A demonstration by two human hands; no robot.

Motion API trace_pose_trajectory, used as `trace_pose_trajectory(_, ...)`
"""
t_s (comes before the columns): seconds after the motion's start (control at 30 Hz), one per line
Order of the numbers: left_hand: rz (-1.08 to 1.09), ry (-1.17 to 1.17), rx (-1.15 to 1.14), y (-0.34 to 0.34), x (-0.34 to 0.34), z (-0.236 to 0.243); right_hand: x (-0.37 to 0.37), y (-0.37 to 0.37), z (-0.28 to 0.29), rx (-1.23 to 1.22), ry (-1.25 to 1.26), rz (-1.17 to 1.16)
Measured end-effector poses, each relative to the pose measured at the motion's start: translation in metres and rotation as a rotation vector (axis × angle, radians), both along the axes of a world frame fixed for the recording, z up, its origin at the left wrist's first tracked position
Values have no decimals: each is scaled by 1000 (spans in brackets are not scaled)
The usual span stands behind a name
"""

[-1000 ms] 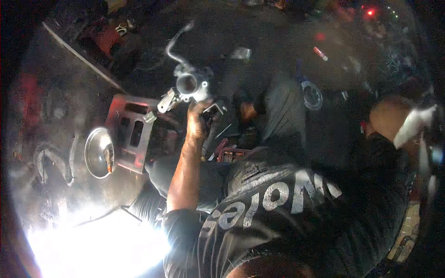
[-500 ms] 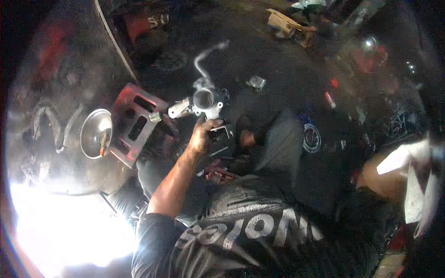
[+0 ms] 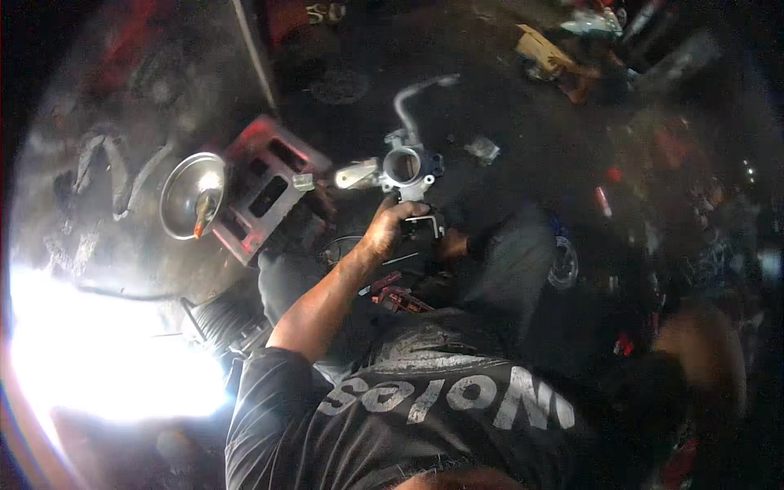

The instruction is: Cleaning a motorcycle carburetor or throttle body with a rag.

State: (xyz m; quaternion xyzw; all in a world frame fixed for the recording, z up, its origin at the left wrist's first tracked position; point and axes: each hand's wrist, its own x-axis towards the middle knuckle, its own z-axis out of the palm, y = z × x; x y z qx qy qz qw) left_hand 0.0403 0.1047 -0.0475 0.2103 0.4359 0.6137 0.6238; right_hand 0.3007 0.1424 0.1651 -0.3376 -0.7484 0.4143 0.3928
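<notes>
My left hand (image 3: 390, 229) is closed on a grey metal throttle body (image 3: 402, 166), gripping it from below with the thumb across its lower part. Its round bore faces up. A bent metal pipe (image 3: 406, 110) rises from its far side, and a pale lever-like part (image 3: 357, 174) juts out to the left. A small bracket shows beside my thumb. At the right edge my right forearm (image 3: 701, 351) is a blur, and the hand beyond it cannot be seen.
A red-and-grey slotted stool or crate (image 3: 273, 175) stands to the left, beside a shiny metal bowl (image 3: 181, 198) with an orange-tipped tool (image 3: 200, 220) in it. Glaring light fills the lower left. A small pale object (image 3: 483, 149) and a red tube (image 3: 603, 201) lie beyond my knees.
The white cloth or paper by my right arm has left the view, and that arm has moved lower. My left hand still holds the throttle body; the whole view has shifted.
</notes>
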Motion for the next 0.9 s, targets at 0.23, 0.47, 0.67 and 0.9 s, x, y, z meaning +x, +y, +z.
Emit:
trace_pose_trajectory(0.23, 17, -79, 23, 2, 6, 2, -6, 10, -9, 21, 38, -99)
trace_pose_trajectory(0.47, 4, -61, 92, 4, 1, 3, -8, 26, -4, 94, 21, -192)
trace_pose_trajectory(0.67, 15, 31, 44, -2, 5, 19, -25, 47, -1, 149, 28, -211)
trace_pose_trajectory(0.9, 25, 69, 75, -7, 5, 20, -7, 28, 1, 150, 0, -333)
